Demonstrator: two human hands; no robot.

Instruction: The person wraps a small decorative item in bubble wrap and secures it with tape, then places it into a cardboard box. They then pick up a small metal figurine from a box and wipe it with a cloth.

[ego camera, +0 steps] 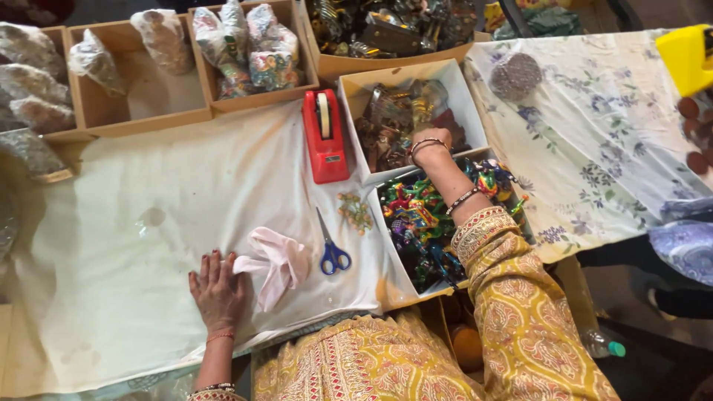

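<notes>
Pink cloth [276, 261] is lying crumpled on the white sheet [134, 223] near the table's front edge, and we are pinning its left corner with our left hand [217, 291], which is spread flat and wide, fingers apart, gripping nothing. We are reaching our right hand [429, 143] into the white box [401, 126] of dark metallic trinkets; its fingers are dipping among the pieces and we cannot tell whether they are closing on anything. To do this well, in our judgement, we are wanting to keep the left palm pressing lightly so the cloth is not sliding, and to lift one piece cleanly without dragging its neighbours over the rim. We are resting the forearm across a second white box [438, 223], which is holding a tangle of brightly coloured ornaments in red, green, yellow and blue. Behind it a larger cardboard box [386, 37] is carrying more dark, shiny metal items. To the left, a wooden tray [252, 52] is holding clear bags of colourful goods, and the next wooden compartment [141, 82] is holding two wrapped bundles. Blue-handled scissors [330, 249] are lying just beside the cloth, and a red tape dispenser [324, 137] is standing beyond them.
</notes>
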